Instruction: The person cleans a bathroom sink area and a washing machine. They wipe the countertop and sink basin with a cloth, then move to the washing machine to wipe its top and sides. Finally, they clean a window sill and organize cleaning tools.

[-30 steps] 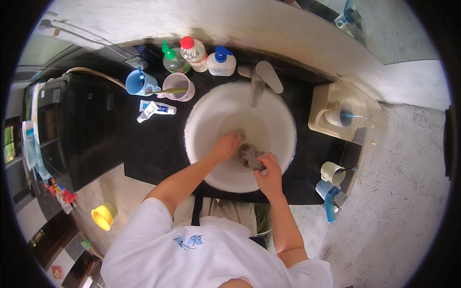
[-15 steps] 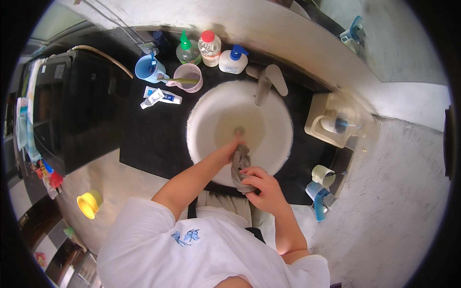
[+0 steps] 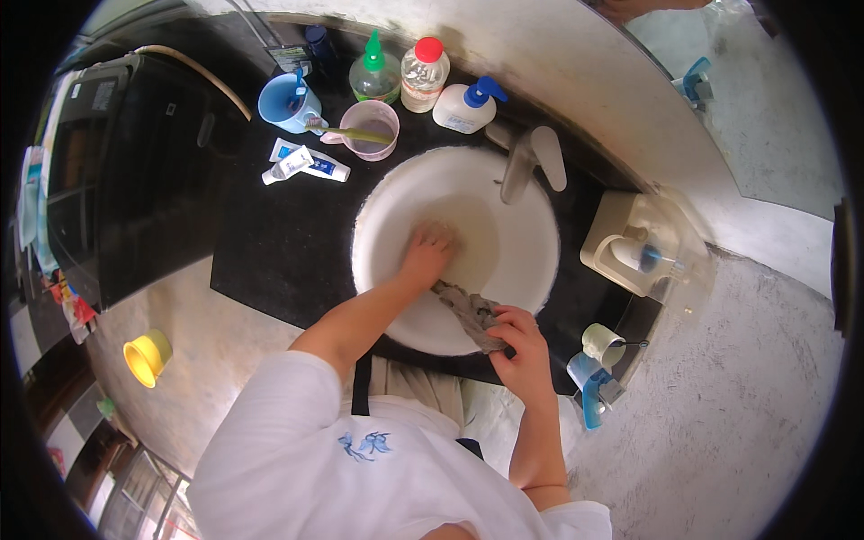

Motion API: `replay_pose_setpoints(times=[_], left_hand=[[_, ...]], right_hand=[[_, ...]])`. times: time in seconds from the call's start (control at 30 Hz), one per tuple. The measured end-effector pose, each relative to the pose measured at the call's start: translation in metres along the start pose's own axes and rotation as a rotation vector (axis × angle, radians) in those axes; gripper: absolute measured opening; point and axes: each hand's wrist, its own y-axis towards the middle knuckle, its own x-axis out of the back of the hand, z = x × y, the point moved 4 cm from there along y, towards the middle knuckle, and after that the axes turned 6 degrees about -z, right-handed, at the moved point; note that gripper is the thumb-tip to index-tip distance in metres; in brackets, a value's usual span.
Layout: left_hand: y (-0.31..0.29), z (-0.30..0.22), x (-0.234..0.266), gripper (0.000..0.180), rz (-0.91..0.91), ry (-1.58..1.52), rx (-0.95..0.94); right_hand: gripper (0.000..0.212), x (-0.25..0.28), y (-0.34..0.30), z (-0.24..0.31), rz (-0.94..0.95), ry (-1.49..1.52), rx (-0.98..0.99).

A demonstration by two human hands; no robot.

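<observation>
A round white washbasin [image 3: 382, 202] holds some cloudy, pale brownish water. My left hand [image 3: 427, 256] is inside it on the left, its fingers spread and dipped at the water's edge, with nothing seen in them. Over the basin's near right rim, my right hand [image 3: 520, 346] grips one end of a wet, crumpled grey cloth [image 3: 470, 315]. The cloth's other end trails down the basin wall close to my left wrist. Beyond the water, the grey faucet [image 3: 531, 166] stands at the far right rim.
Back left on the black counter [image 3: 279, 243] are a blue cup [image 3: 283, 101], a pink cup [image 3: 367, 121] with a toothbrush, tubes [image 3: 310, 162], and several bottles [image 3: 423, 76]. Right of the basin sit a beige plastic container [image 3: 621, 243] and small cups [image 3: 601, 346]. A yellow bucket [image 3: 148, 357] stands lower left.
My left hand has moved away from the cloth, left and deeper into the basin, and its fingers have spread. My right hand has shifted right with the cloth. The view has tilted slightly.
</observation>
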Motion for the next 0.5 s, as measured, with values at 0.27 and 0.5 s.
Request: replay_pose_setpoints(times=[0.27, 0.5], left_hand=[[-0.014, -0.055, 0.075, 0.043, 0.415, -1.74, 1.363], [-0.005, -0.042, 0.0, 0.052, 0.538, -2.046, 1.019]], right_hand=[[0.029, 0.013, 0.004, 0.022, -0.066, 0.097, 0.083], [0.028, 0.011, 0.008, 0.031, 0.181, 0.349, -0.003]])
